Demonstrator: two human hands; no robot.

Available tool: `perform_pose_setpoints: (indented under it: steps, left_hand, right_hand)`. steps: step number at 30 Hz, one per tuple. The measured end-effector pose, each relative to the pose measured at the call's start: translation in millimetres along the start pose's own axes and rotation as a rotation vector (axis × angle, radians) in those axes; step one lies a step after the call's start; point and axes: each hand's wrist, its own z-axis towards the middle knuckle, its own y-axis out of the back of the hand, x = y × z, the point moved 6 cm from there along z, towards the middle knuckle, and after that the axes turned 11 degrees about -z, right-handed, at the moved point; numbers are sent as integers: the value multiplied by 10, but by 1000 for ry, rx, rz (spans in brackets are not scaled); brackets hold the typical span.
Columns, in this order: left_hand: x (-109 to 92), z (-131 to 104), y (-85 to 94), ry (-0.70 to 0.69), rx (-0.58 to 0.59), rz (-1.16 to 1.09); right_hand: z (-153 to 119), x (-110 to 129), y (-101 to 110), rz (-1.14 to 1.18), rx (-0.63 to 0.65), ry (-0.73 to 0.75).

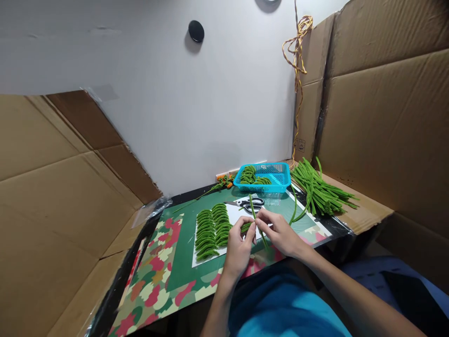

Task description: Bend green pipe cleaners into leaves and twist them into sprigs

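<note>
Cardboard panels (386, 98) flank a camouflage-bordered worktop (185, 262) where a left hand (240, 241) and right hand (277, 231) pinch a green chenille stem (251, 205) near its middle, just right of two columns of curved green pieces (206, 232), a close-set grip likely best for steady control.

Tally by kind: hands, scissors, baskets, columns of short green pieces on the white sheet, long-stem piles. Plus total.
Hands, left hand and right hand: 2
Scissors: 1 pair
Blue basket: 1
Columns of green pieces, left column and right column: 2
Long-stem pile: 1
Total: 7
</note>
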Motion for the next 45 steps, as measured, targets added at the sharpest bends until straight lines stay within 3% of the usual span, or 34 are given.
perform_pose_setpoints:
  steps: [4,8,12,17,21,27,30,33,36,45]
  left_hand:
    - [14,-31,42,2,29,-15]
    - [109,-92,122,14,-26,-94]
    - [298,-173,90,97,-41,-234]
    - [373,-256,-35,159,36,-207]
    - [339,-275,-2,155,-19,-197]
    - [405,-220,113,131,-224,-347]
    - [381,-195,148,82,-300,-388]
    - [299,-156,145,35,-270,-412]
    - [269,-128,118,41,-209,-414]
    - [453,-279,157,136,-368,-338]
  right_hand:
    - [-56,-31,-58,-48,2,22]
    - [-86,-115,-78,154,-46,-40]
    - [-146,-279,-89,339,-219,-185]
    - [-266,-492,-212,623,-395,-431]
    - [-310,-477,-224,708,-467,-438]
    - [-316,-489,-190,577,-413,-370]
    - [-324,-514,-230,491,-264,-354]
    - [-347,-489,-315,451,-33,-350]
    - [-369,-441,-348,413,84,-333]
    - [-405,-423,-388,298,120,-321]
